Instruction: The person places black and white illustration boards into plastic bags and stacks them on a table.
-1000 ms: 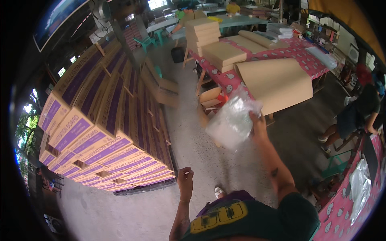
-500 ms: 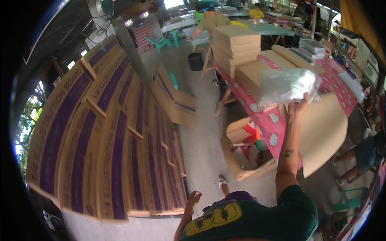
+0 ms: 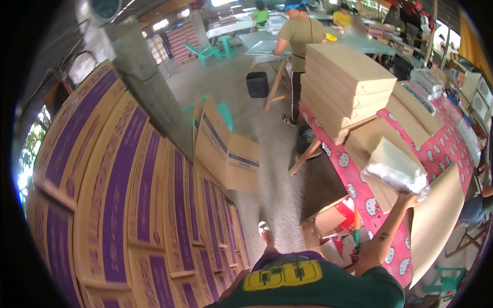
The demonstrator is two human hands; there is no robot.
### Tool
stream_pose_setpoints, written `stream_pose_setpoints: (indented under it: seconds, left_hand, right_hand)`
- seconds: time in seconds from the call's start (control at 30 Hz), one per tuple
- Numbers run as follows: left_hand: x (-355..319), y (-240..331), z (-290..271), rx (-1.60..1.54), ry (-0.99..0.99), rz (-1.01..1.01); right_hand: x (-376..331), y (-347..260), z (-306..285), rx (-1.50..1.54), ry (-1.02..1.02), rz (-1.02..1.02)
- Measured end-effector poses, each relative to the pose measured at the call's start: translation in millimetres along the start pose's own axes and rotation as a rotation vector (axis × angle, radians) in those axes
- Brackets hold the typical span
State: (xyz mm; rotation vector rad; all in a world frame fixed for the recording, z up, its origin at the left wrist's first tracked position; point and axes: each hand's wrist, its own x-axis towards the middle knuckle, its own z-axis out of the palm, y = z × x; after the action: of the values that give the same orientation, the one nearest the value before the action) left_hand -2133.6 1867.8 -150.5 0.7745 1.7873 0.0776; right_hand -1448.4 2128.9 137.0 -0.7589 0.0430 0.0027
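Note:
My right hand [image 3: 409, 199] grips the near end of a clear plastic-wrapped pack [image 3: 396, 164], which looks white inside. The pack lies over brown paper-wrapped material [image 3: 380, 132] on the table, beside a stack of brown paper-wrapped packages [image 3: 354, 82]. A loose brown paper sheet [image 3: 436, 220] hangs over the table's near edge, right of my hand. Of my left arm [image 3: 235, 283] only a sliver shows at my left side; the hand itself cannot be seen.
A tall stack of brown cartons with purple bands [image 3: 123, 195] fills the left. An opened carton [image 3: 231, 149] stands on the floor near a pillar [image 3: 149, 87]. A pink patterned cloth [image 3: 349, 177] covers the table; a carton of scraps [image 3: 328, 220] sits beneath. A person [image 3: 303, 38] works farther back.
My right hand has brought the plastic-wrapped pack down and nearer, over the brown paper-wrapped material. My left hand has dropped out of sight. The view has shifted toward the table and the package stack.

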Motion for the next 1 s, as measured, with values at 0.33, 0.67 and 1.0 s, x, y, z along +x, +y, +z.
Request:
stream_pose_setpoints:
  seconds: [0.33, 0.67, 1.0]
  left_hand:
    - [261, 381, -280, 0.631, 0.505, 0.605]
    - [412, 552, -293, 0.282, 0.271, 0.485]
    - [498, 660, -373, -0.407, -0.009, 0.114]
  right_hand:
    - [-24, -27, 60, -1.713, 0.745, -0.998]
    - [-340, 213, 377, -0.067, -0.98, -0.708]
    - [-452, 513, 656, -0.318, -1.665, 0.109]
